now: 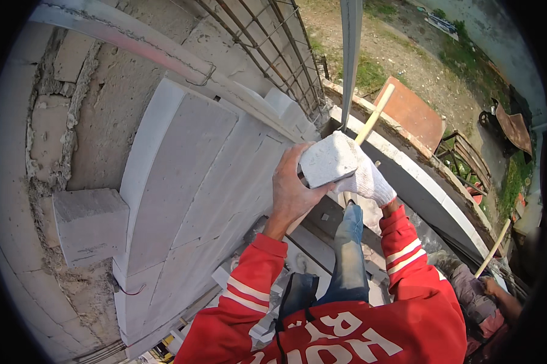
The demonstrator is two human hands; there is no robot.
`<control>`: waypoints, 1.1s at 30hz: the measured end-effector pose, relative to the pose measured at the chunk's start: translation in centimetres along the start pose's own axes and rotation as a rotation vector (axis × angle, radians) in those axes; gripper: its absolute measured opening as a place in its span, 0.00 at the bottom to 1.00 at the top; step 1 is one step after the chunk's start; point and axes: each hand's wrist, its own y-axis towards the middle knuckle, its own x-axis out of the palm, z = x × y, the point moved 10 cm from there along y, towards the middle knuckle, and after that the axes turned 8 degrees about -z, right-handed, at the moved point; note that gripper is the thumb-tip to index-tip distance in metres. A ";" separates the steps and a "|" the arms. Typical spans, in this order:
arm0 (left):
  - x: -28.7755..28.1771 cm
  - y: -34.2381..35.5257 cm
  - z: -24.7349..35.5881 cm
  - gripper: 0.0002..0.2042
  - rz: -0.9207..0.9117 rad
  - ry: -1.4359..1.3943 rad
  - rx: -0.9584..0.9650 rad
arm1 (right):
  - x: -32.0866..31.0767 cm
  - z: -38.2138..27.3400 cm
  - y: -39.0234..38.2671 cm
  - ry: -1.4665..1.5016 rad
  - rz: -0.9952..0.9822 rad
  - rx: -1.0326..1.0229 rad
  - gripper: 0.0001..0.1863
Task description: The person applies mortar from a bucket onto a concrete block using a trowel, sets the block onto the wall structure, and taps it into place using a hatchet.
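Between both my hands is a small whitish concrete block [329, 159], held up in front of me with a rough pale face showing. My left hand [290, 189] is bare and grips the block's left side, the thumb along its lower edge. A white knitted glove covers my right hand [370, 181], which is closed on the right side; its fingers are partly hidden by the block. Left of my hands stands a wall of large pale blocks [209, 176]. Another grey block [91, 224] juts out beside that wall.
A rebar cage [279, 48] and a metal post [350, 60] rise ahead. A wooden pole [376, 112] slants behind my right hand. Low block walls [434, 176] curve along the right. Another person's arm [504, 297] is at lower right, near a stick [493, 249].
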 end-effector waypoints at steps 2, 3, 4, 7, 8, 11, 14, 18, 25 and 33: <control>0.5 4.4 0.3 0.42 -0.021 -0.002 0.033 | -3.3 0.6 4.1 -0.035 -0.073 -0.049 0.60; 0.8 6.7 -0.3 0.42 -0.020 -0.014 0.021 | -5.2 0.4 5.8 -0.076 -0.068 -0.045 0.59; 0.2 8.5 -0.6 0.43 -0.012 -0.004 0.074 | -5.4 -0.2 7.9 -0.116 -0.079 -0.135 0.57; -1.4 10.2 -0.9 0.45 0.136 -0.114 0.055 | -6.6 0.5 11.3 -0.103 0.091 -0.060 0.54; -2.5 10.3 -1.2 0.46 0.276 -0.234 -0.005 | -7.1 0.9 12.2 -0.169 0.182 -0.027 0.53; -2.6 7.6 -2.7 0.41 0.310 -0.205 -0.107 | -5.6 2.3 14.8 -0.088 0.372 0.061 0.53; -2.4 3.8 -4.2 0.31 0.334 -0.281 -0.172 | -6.0 2.5 16.5 -0.129 0.424 0.077 0.52; -10.5 -3.6 -2.6 0.13 0.620 0.086 -0.033 | -5.8 2.5 19.5 -0.012 0.253 -0.028 0.52; -26.2 -6.2 8.5 0.12 0.716 0.910 0.326 | -4.6 0.7 23.1 -0.198 0.052 -0.081 0.51; -30.9 5.0 8.3 0.16 0.262 0.757 0.195 | -2.8 3.0 25.6 -0.030 -0.146 -0.031 0.46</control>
